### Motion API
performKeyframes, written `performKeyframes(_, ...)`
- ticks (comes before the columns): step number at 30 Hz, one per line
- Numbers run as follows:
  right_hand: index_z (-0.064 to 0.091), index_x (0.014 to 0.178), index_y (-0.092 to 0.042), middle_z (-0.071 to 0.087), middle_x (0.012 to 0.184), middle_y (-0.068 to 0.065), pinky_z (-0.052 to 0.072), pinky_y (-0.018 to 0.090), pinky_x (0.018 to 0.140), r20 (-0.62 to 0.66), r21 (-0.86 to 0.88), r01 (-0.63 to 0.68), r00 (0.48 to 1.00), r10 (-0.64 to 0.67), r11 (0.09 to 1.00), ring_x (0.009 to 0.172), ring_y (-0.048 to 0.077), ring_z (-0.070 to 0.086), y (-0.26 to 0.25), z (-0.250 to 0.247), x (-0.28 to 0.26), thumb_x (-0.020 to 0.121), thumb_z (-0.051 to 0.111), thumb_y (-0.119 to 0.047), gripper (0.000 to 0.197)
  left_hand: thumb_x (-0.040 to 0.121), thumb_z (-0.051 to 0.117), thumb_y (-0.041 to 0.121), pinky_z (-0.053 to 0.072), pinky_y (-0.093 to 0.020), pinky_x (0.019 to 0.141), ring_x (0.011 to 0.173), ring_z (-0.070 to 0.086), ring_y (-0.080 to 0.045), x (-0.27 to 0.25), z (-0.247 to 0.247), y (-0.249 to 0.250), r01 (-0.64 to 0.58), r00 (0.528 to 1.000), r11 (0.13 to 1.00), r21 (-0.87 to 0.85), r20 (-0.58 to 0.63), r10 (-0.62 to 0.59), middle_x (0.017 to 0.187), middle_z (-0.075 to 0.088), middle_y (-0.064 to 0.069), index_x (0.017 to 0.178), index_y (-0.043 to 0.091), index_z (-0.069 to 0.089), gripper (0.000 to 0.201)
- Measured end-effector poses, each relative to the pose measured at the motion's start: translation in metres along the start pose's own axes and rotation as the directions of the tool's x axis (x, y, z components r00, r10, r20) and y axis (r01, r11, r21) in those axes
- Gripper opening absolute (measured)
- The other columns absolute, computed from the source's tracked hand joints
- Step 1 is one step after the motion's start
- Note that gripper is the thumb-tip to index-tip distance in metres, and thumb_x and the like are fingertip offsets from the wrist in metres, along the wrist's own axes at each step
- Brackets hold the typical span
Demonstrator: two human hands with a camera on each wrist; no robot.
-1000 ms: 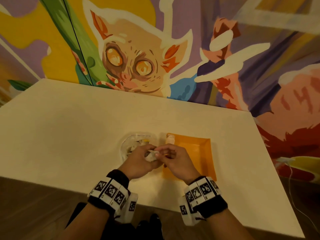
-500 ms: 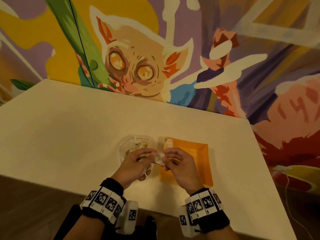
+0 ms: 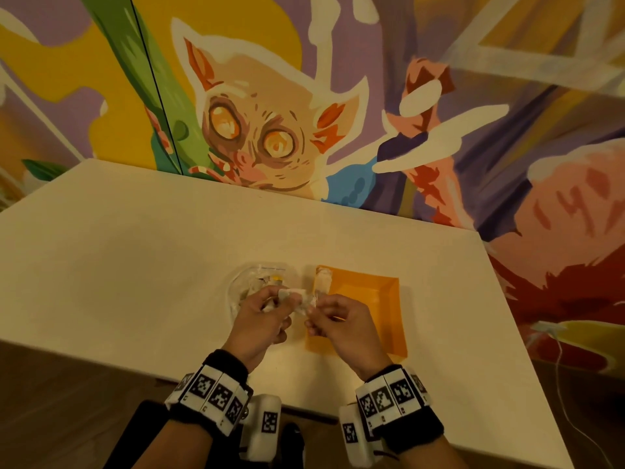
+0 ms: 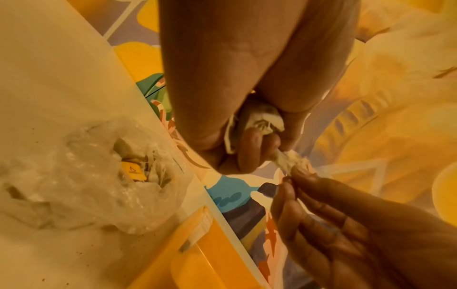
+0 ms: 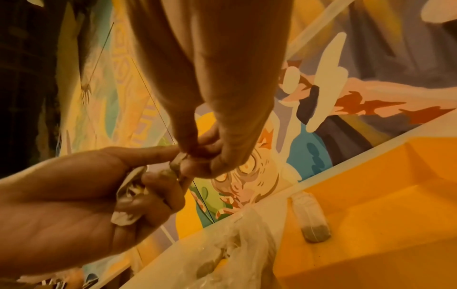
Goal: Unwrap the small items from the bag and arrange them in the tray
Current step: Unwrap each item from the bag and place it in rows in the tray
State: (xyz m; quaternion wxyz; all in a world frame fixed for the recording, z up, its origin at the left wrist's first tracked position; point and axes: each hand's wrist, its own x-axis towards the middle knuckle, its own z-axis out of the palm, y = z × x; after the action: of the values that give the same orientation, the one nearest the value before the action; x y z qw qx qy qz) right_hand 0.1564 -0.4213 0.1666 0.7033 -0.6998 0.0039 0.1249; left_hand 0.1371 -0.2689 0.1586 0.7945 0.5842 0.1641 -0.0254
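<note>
Both hands hold one small white wrapped item (image 3: 297, 301) just above the table, between the bag and the tray. My left hand (image 3: 267, 313) grips the crumpled wrapper (image 4: 259, 125) in its curled fingers. My right hand (image 3: 333, 318) pinches the twisted end of the wrapper (image 4: 291, 162) between thumb and fingertips. The clear plastic bag (image 3: 260, 280) lies open on the table behind the left hand, with more wrapped items and a yellow tag (image 4: 132, 170) inside. The orange tray (image 3: 368, 299) sits right of the bag; one unwrapped small item (image 5: 311, 219) lies at its near-left corner.
The cream table (image 3: 135, 265) runs wide to the left and back. A painted mural wall (image 3: 257, 130) stands along its far edge. The table's front edge is close under my wrists, and a white cable (image 3: 561, 377) hangs off to the right.
The hands rose slightly and drew a little apart, stretching the wrapper between them. The head view shifted a bit.
</note>
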Motion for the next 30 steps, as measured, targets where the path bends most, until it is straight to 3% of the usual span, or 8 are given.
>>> performKeyframes(6,0.073,0.088,-0.021,0.07,0.076,-0.006,0.056,0.025,0.066,-0.076,-0.233,0.172,0.978,-0.194,0.957,0.069,0.009,0.065,-0.001,-0.004,0.01,0.087,0.071,-0.02,0.003,0.088,0.069,0.017,0.037,-0.018,0.047,0.052,0.05,-0.004,-0.006,-0.01,0.005,-0.13,0.99,0.962,0.24,-0.03,0.141,0.092,0.071,0.005,0.104,0.019,0.071,0.016)
performKeyframes(9,0.069,0.084,-0.026,0.068,0.084,-0.013,0.047,0.011,0.062,0.044,-0.481,0.256,0.962,-0.269,0.839,0.075,-0.002,0.062,-0.004,-0.004,0.011,0.088,0.07,-0.023,0.005,0.087,0.071,0.022,0.046,-0.014,0.075,0.086,0.061,0.01,0.0,-0.016,0.007,-0.262,0.964,0.851,0.456,0.088,0.25,0.103,0.07,0.015,0.103,0.031,0.072,0.018)
performKeyframes(13,0.066,0.088,-0.024,0.068,0.086,-0.014,0.044,0.009,0.063,0.09,-0.483,0.306,0.95,-0.3,0.821,0.078,-0.004,0.06,-0.004,-0.002,0.013,0.09,0.067,-0.022,0.003,0.085,0.073,0.018,0.043,-0.013,0.075,0.086,0.063,0.0,0.009,-0.017,0.008,-0.308,0.948,0.748,0.588,0.123,0.294,0.087,0.072,0.013,0.08,0.036,0.072,0.018)
performKeyframes(16,0.067,0.094,-0.024,0.07,0.087,-0.012,0.048,0.013,0.066,0.11,-0.388,0.273,0.962,-0.25,0.88,0.08,-0.002,0.064,0.003,0.001,0.018,0.089,0.069,-0.024,0.006,0.086,0.072,0.013,0.044,-0.009,0.07,0.085,0.064,-0.009,0.015,-0.015,0.01,-0.323,0.942,0.756,0.569,0.115,0.316,0.086,0.073,0.003,0.08,0.027,0.073,0.015)
performKeyframes(20,0.069,0.086,-0.029,0.071,0.083,-0.013,0.053,0.021,0.075,0.144,-0.441,0.235,0.971,-0.19,0.867,0.081,0.002,0.067,0.014,0.002,0.03,0.089,0.068,-0.021,0.008,0.085,0.072,0.013,0.042,-0.004,0.073,0.088,0.064,-0.004,0.021,-0.01,0.01,-0.326,0.934,0.763,0.559,0.065,0.352,0.086,0.071,0.008,0.078,0.03,0.07,0.019)
performKeyframes(24,0.066,0.075,-0.032,0.071,0.084,-0.009,0.051,0.023,0.074,0.043,-0.55,0.129,0.991,-0.127,0.825,0.083,0.008,0.067,0.017,-0.008,0.057,0.088,0.069,-0.024,0.016,0.088,0.07,0.02,0.047,-0.016,0.076,0.088,0.063,-0.008,0.03,-0.014,0.005,-0.254,0.948,0.77,0.585,-0.008,0.318,0.09,0.071,0.007,0.082,0.023,0.073,0.007)
performKeyframes(27,0.071,0.088,-0.019,0.069,0.089,-0.001,0.046,0.022,0.072,-0.067,-0.629,0.022,0.994,-0.082,0.777,0.088,0.015,0.065,0.019,-0.02,0.084,0.088,0.07,-0.023,0.004,0.089,0.068,0.021,0.044,-0.016,0.076,0.092,0.062,-0.008,0.036,-0.016,-0.002,-0.187,0.972,0.779,0.598,-0.004,0.236,0.09,0.068,0.009,0.083,0.02,0.072,0.007)
performKeyframes(30,0.072,0.099,-0.007,0.071,0.099,0.01,0.053,0.033,0.077,-0.177,-0.688,-0.141,0.984,0.025,0.712,0.095,0.026,0.065,0.025,-0.03,0.109,0.09,0.066,-0.017,0.015,0.089,0.068,0.02,0.044,-0.024,0.088,0.098,0.06,-0.009,0.042,-0.012,-0.013,-0.128,0.99,0.736,0.664,0.041,0.136,0.092,0.067,0.011,0.081,0.024,0.069,0.008)
